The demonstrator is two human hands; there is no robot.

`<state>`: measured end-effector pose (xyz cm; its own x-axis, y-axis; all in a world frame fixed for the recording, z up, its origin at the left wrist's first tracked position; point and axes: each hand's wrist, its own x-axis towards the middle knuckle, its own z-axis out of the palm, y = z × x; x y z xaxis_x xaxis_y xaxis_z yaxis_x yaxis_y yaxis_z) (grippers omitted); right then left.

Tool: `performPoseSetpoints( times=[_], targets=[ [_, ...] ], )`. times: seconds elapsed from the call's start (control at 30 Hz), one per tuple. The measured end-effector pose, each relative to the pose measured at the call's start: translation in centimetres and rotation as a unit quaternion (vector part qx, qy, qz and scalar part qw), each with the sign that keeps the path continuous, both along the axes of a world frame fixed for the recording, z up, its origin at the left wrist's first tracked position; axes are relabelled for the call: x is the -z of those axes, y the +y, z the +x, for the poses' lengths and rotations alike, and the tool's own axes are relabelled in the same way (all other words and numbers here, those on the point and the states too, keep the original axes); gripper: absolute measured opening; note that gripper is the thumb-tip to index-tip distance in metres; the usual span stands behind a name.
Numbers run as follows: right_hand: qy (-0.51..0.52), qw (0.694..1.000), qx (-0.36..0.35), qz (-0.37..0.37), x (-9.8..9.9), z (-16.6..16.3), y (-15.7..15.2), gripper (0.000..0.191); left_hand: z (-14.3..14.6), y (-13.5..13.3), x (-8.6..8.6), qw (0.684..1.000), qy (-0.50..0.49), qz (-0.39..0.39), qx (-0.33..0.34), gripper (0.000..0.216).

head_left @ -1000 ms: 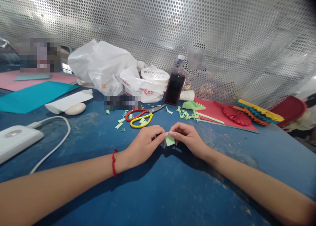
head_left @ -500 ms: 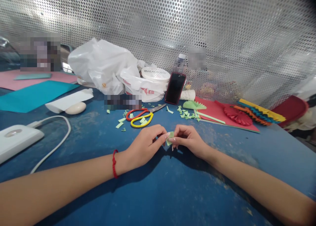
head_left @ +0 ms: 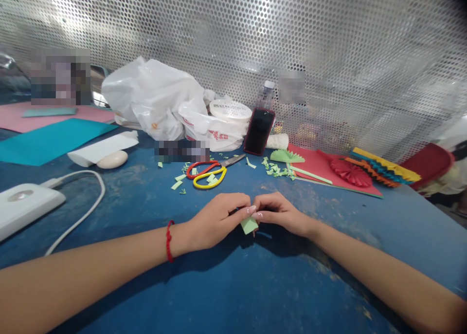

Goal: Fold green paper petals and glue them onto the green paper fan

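Observation:
A small piece of light green paper (head_left: 249, 225) is pinched between my two hands just above the blue table (head_left: 204, 295). My left hand (head_left: 221, 219), with a red cord bracelet at its wrist, grips it from the left with thumb and fingers. From the right, my right hand (head_left: 282, 213) pinches its upper edge, thumb tip close to the other thumb. Part of the paper is hidden by the fingers. Beyond the hands lie scissors (head_left: 211, 174) with one red and one yellow handle, among green paper scraps (head_left: 279, 169).
A phone (head_left: 259, 132) leans against a bottle (head_left: 267, 94) at the back, beside white plastic bags (head_left: 153, 98). Right are a green paper fan (head_left: 287, 156), red paper (head_left: 310, 163) and pleated strips (head_left: 386, 166). Left are a white power bank (head_left: 29, 210) with cable and blue paper (head_left: 58, 141).
Both hands have come closer together and their thumbs have met near the paper's upper edge. The green paper has turned and now hangs lower, showing more of its face.

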<state>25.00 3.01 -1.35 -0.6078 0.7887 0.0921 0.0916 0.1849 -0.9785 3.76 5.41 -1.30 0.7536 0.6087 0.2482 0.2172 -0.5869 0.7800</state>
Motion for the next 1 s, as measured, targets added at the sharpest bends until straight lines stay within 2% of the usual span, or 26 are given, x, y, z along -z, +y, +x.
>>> performPoseSetpoints(
  times=[0.17, 0.23, 0.3, 0.37, 0.43, 0.53, 0.6, 0.67, 0.8, 0.87, 1.0],
  targets=[
    [0.001, 1.000, -0.017, -0.010, -0.1, 0.1, 0.1, 0.024, -0.1, -0.3, 0.0, 0.999, -0.033, 0.012, 0.029, 0.035],
    [0.008, 0.999, -0.025, -0.033, -0.1, 0.1, 0.1, 0.023, -0.1, -0.3, -0.1, 0.999, -0.053, 0.010, 0.004, 0.033],
    [0.008, 0.998, -0.035, -0.049, -0.2, 0.1, 0.1, 0.020, -0.1, -0.2, -0.1, 0.995, -0.079, -0.002, -0.053, 0.034],
    [0.002, 0.998, -0.042, -0.049, -0.2, 0.2, 0.2, 0.018, 0.0, 0.2, -0.1, 0.987, -0.107, -0.035, -0.115, 0.036],
    [0.014, 0.999, -0.031, -0.042, 0.0, 0.2, 0.2, 0.017, 0.0, 0.7, -0.1, 0.976, -0.126, -0.099, -0.146, 0.036],
    [0.072, 0.997, 0.019, -0.024, 0.4, 0.2, 0.2, 0.011, 0.1, 1.2, 0.1, 0.969, -0.125, -0.169, -0.132, 0.037],
    [0.086, 0.995, 0.055, 0.020, 0.7, 0.1, 0.1, 0.018, 0.1, 1.3, 0.2, 0.974, -0.121, -0.165, -0.102, 0.038],
    [0.066, 0.988, 0.093, 0.106, 0.8, -0.1, -0.2, 0.020, 0.2, 1.3, 0.3, 0.980, -0.113, -0.149, -0.069, 0.039],
    [0.013, 0.946, 0.149, 0.288, 0.6, -0.5, -0.7, 0.018, 0.2, 1.3, 0.8, 0.990, -0.070, -0.109, -0.052, 0.040],
    [-0.005, 0.936, 0.155, 0.317, 0.6, -0.6, -0.8, 0.015, 0.2, 1.3, 0.9, 0.994, -0.050, -0.086, -0.053, 0.041],
    [-0.020, 0.937, 0.162, 0.309, 0.7, -0.7, -0.6, 0.007, 0.1, 1.1, 0.7, 0.997, -0.021, -0.064, -0.047, 0.038]
  ],
)
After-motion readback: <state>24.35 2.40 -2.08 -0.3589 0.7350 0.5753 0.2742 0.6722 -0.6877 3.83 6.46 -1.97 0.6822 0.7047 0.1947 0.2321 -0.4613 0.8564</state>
